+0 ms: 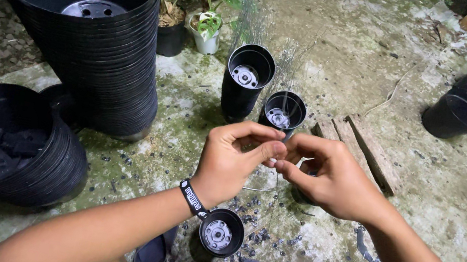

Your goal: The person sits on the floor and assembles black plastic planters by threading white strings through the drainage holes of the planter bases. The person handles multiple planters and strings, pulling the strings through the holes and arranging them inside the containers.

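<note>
At the centre of the frame, the left hand (236, 160) and right hand (328, 174) are meeting fingertip to fingertip, pinching a thin wire (272, 186) between them above a small black pot (221, 232) standing on the concrete floor (457, 202) at lower centre.

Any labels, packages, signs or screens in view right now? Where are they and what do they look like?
Wristband: on the left wrist below the left hand, a narrow black band with white lettering.
No packages, signs or screens show; the black plastic pots stacked at left look plain.
</note>
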